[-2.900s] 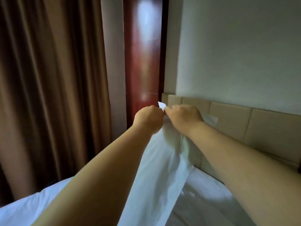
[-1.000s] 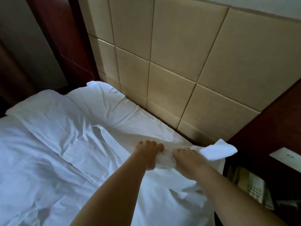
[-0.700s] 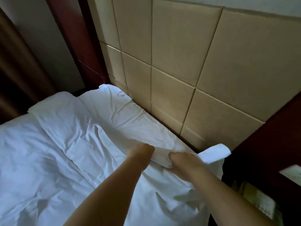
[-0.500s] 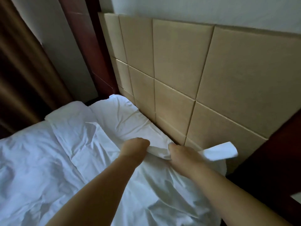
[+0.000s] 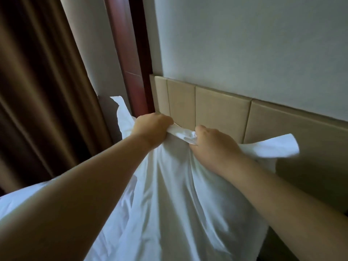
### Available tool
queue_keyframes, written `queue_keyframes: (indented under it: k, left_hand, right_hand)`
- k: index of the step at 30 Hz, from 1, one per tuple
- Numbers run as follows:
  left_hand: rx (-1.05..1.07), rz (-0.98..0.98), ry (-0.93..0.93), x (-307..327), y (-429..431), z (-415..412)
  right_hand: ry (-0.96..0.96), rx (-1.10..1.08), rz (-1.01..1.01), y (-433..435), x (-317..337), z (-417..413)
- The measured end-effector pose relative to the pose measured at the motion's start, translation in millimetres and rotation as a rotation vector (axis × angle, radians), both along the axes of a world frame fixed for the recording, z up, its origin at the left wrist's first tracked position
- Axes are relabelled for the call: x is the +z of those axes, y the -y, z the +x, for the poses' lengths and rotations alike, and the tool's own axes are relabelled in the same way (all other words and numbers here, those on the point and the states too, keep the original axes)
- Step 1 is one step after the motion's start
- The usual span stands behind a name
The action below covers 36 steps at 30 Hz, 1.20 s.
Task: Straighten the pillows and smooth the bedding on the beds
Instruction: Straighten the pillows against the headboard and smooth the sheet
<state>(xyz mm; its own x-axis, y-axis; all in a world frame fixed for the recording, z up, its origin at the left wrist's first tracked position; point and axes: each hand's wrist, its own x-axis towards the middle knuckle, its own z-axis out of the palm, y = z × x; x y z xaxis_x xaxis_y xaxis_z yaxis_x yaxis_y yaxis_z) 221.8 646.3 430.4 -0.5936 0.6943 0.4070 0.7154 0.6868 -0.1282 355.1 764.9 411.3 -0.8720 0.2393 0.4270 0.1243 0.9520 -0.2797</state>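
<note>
A white pillow (image 5: 175, 194) hangs lifted in front of the tan padded headboard (image 5: 222, 112). My left hand (image 5: 150, 129) and my right hand (image 5: 212, 146) both grip its bunched top edge, close together. The pillowcase corners stick out loose to the left and right of my hands. White bedding (image 5: 11, 204) shows at the lower left, mostly hidden behind my left forearm and the pillow.
Brown curtains (image 5: 43, 87) hang at the left. A dark red wooden panel (image 5: 130, 59) stands between the curtains and the headboard. A pale wall (image 5: 244, 49) rises above the headboard.
The pillow lay flat on the bed against the headboard a second ago; both hands have since pulled it up by its edge, and my view has tilted upward.
</note>
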Motion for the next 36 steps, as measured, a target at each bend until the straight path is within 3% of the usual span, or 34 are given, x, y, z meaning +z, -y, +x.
queue_keyframes:
  k: [12,15,22,31,36]
  left_hand:
    - [-0.047,0.052,-0.201,70.7,-13.7,-71.4]
    - [-0.015,0.001,-0.292,75.6,-32.9,-113.7]
    - [-0.025,0.063,-0.234,84.4,-64.6,-246.3]
    - [0.025,-0.023,-0.314,69.2,-67.8,-412.4]
    - [0.045,-0.081,-0.296,38.1,-49.1,-468.3]
  right_hand:
    - [-0.118,-0.16,0.181,5.4,79.2,-58.9]
    - [-0.13,-0.221,0.199,0.7,86.5,-97.8]
    - [-0.147,-0.269,0.178,-14.3,98.2,-229.8]
    - [-0.073,-0.254,-0.009,-25.5,60.5,-403.2]
    - [-0.091,-0.154,-0.324,-19.9,22.8,-479.7]
